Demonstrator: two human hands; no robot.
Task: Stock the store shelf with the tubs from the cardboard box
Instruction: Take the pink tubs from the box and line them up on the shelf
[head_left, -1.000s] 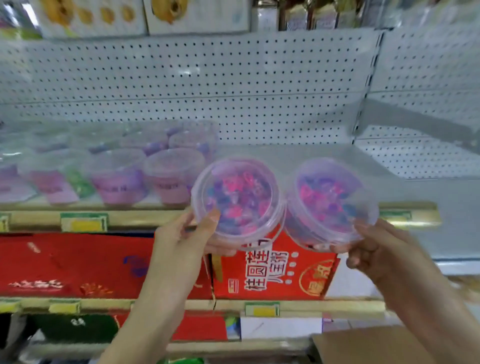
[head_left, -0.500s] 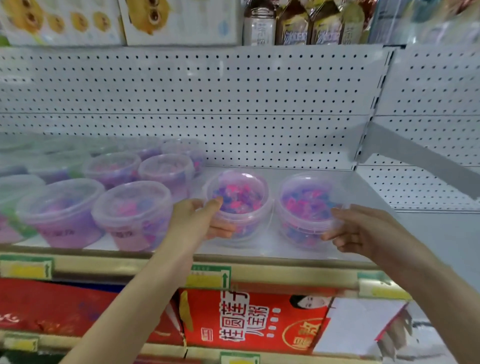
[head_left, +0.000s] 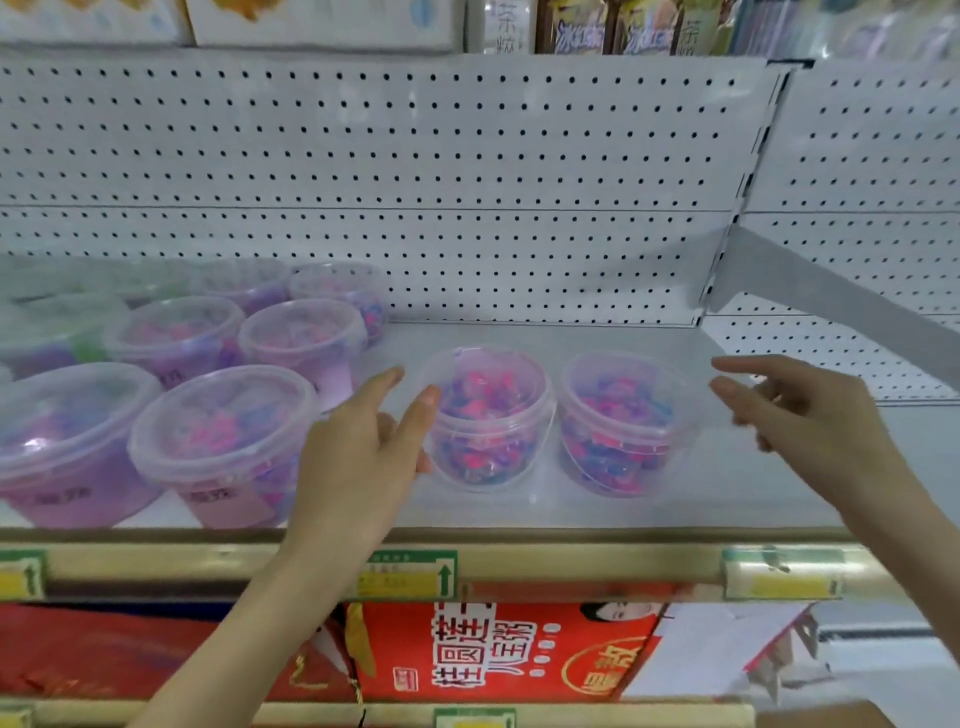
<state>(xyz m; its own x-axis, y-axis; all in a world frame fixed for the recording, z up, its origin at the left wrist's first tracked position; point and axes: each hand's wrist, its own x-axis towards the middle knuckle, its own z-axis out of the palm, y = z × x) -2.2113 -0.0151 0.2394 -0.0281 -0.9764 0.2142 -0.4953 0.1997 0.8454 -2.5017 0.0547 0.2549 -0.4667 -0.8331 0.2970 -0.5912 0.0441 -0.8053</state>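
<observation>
White perforated metal back panel (head_left: 467, 182) fills the upper half of the view, with blurred packets and bottles on the level above it. Below it runs the white store shelf (head_left: 727, 499), bare on its right side. A gold-coloured edge strip (head_left: 571, 564) fronts the shelf, and under that stand red printed cartons (head_left: 493, 654) with white lettering.

On the left of the shelf sits a cluster of clear lidded plastic tubs (head_left: 223, 436) with pink and purple contents, packed close in rows from the front edge back to the panel; those farthest left are blurred.

Two bare forearms reach up from below. The left hand (head_left: 358, 462) is over the shelf between the cluster and the next tub, its fingers straight and loosely spread. Its thumb tip lies at that tub's rim and its lower fingers are by the tub's side; whether they touch it cannot be told. The right hand (head_left: 815, 421) hangs above the bare right part of the shelf, fingers relaxed and pointing left, apart from the nearest tub and holding nothing.

Between the hands, two small clear round tubs stand upright near mid-shelf. The left small tub (head_left: 485, 421) and the right small tub (head_left: 621, 421) are just beside each other, both full of pink, blue and purple pieces.

Green and yellow price labels (head_left: 410, 574) are clipped along the edge strip.
</observation>
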